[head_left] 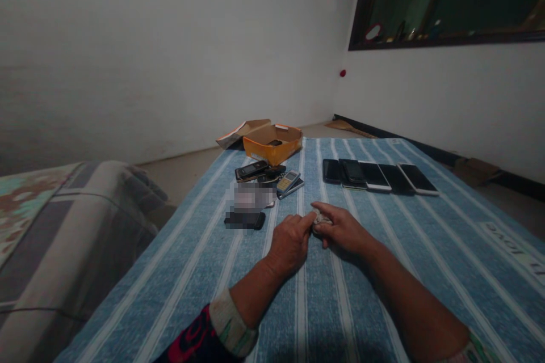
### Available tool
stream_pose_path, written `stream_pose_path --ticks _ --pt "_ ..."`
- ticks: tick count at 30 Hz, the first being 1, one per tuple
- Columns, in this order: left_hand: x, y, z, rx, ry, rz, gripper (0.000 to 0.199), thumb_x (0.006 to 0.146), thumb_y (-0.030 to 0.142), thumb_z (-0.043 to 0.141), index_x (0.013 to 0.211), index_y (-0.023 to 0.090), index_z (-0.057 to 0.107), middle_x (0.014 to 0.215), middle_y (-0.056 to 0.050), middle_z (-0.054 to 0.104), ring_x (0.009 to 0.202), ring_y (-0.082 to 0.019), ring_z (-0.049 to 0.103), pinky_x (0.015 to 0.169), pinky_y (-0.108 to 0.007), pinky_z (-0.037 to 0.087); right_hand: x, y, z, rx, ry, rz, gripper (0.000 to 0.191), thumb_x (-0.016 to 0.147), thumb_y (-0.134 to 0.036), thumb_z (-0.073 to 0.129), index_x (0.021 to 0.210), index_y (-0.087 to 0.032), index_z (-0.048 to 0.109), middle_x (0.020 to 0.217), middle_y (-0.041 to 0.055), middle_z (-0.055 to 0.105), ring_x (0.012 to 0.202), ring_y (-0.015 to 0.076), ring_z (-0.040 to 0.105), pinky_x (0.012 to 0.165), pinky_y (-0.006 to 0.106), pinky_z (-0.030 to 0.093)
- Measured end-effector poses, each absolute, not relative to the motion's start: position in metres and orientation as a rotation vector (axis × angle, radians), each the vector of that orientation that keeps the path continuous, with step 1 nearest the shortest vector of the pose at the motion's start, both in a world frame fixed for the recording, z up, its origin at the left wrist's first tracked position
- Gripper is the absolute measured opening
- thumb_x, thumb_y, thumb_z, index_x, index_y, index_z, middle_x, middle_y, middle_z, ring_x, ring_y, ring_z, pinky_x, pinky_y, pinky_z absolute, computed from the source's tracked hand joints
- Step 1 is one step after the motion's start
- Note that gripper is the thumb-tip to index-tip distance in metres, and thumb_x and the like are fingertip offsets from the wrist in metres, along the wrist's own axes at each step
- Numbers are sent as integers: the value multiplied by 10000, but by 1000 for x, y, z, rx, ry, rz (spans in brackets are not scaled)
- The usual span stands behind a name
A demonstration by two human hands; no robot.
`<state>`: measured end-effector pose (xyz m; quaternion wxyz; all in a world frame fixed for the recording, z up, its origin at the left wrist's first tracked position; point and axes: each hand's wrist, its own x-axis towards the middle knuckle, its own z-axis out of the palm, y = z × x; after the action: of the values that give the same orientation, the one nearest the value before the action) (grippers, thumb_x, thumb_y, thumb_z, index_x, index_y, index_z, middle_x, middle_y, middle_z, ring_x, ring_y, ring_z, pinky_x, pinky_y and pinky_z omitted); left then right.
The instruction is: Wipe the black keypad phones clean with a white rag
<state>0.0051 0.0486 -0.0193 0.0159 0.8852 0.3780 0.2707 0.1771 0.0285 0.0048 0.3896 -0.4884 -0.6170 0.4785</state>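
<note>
Both hands meet over the middle of a blue striped cloth (pixel 315 295). Between their fingers is a small whitish-grey bundle (pixel 320 219), too small to identify. My right hand (pixel 344 229) pinches it with thumb and fingers. Against its left side, my left hand (pixel 293 239) presses its closed fingers. Beyond the left hand lies a loose group of phones, among them a silver keypad phone (pixel 288 181), a black slider phone (pixel 251 170) and a dark phone (pixel 258 220) beside a pixelated patch. Several smartphones (pixel 374 176) form a row to the right.
An open orange box (pixel 272 153) with a dark item inside stands at the cloth's far edge, its lid (pixel 238 133) beside it. A draped grey-striped fabric (pixel 93 227) is at the left. Behind are white walls and a dark-framed window (pixel 451 0).
</note>
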Motion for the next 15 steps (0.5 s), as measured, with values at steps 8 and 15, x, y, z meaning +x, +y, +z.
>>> stream_pose_path --ticks 8,15 --pt "5 49 -19 2773 1180 808 339 880 120 453 1180 201 589 787 -50 629 752 -201 578 682 -309 487 176 28 5 -1286 -1596 1069 130 756 -185 573 885 -189 553 627 -61 570 440 104 557 425 215 426" --pt "7 48 -21 2754 1183 892 269 913 148 439 1159 176 546 823 -50 656 766 -191 595 698 -297 487 182 33 5 -1402 -1702 655 45 737 -171 632 695 -183 620 634 -20 571 603 133 558 583 255 428"
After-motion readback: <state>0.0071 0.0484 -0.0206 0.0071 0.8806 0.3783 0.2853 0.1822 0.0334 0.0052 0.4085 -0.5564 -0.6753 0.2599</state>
